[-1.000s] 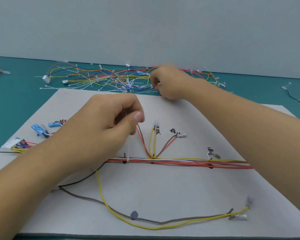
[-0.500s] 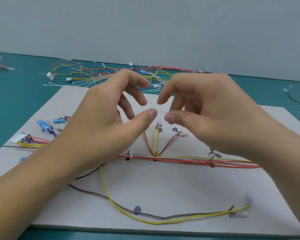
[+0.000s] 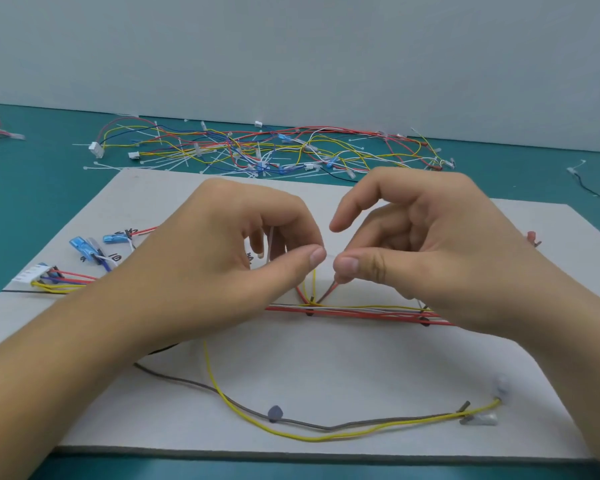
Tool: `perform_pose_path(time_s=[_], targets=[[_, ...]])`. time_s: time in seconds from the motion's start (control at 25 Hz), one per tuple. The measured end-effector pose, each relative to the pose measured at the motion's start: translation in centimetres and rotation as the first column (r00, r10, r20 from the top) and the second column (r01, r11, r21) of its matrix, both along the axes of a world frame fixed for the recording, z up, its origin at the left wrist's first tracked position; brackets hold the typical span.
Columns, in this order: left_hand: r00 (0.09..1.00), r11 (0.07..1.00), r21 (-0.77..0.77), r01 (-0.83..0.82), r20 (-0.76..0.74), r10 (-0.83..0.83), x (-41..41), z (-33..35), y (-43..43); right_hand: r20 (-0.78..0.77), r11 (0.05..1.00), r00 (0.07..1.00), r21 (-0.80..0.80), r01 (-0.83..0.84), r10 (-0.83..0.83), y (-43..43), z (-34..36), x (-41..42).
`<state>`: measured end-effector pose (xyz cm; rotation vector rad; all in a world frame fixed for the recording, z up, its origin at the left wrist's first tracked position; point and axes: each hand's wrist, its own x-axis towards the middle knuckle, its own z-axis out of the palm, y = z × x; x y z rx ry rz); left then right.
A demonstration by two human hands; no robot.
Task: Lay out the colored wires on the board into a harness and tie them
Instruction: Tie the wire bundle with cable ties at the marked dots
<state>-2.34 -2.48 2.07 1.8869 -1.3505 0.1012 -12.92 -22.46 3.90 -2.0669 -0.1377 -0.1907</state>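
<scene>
My left hand (image 3: 222, 265), right hand (image 3: 430, 251): together, both pinching one cable tie (image 3: 270, 244) | over wires (image 3: 361, 311), midway between board (image 3: 326, 375) side edges

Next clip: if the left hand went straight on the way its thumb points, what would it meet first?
The right hand, thumb to thumb; only a short stretch of the cable tie both pinch separates them. Depth looks matched, though uncertain.

Left hand (image 3: 215, 265) and right hand (image 3: 440, 258) bare, forearms (image 3: 49, 375) unsleeved, thumbnails (image 3: 317, 255) trimmed short
</scene>
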Motion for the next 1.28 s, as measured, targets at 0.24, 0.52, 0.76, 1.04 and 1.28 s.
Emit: perform_pose_path(time_s=[0.24, 0.52, 0.76, 1.04, 1.28], targets=[[0.994, 0.992, 0.102, -0.074, -0.069, 0.081, 0.9, -0.3, 0.3, -0.017, 0.997, 0.998, -0.033, 0.064, -0.064, -1.4, 0.8, -0.2], [0.989, 0.974, 0.201, -0.101, -0.084, 0.120, 1.6, -0.5, 0.3, 0.115, 0.984, 0.986, 0.142, 0.104, -0.121, -1.7, 1.2, -0.3], [0.984, 0.968, 0.223, -0.116, -0.103, 0.142, 1.3, -0.3, 0.4, 0.082, 0.963, 0.981, 0.221, 0.155, -0.177, -1.9, 1.0, 0.0], [0.984, 0.981, 0.189, -0.049, -0.157, 0.080, 0.5, -0.1, 0.4, 0.016, 0.962, 0.992, 0.246, 0.120, -0.127, -0.7, 0.3, 0.1], [0.996, 0.986, 0.167, -0.012, -0.080, 0.026, 0.3, -0.3, 0.2, -0.026, 0.954, 0.994, 0.280, 0.110, -0.107, -0.2, -0.1, 0.1]])
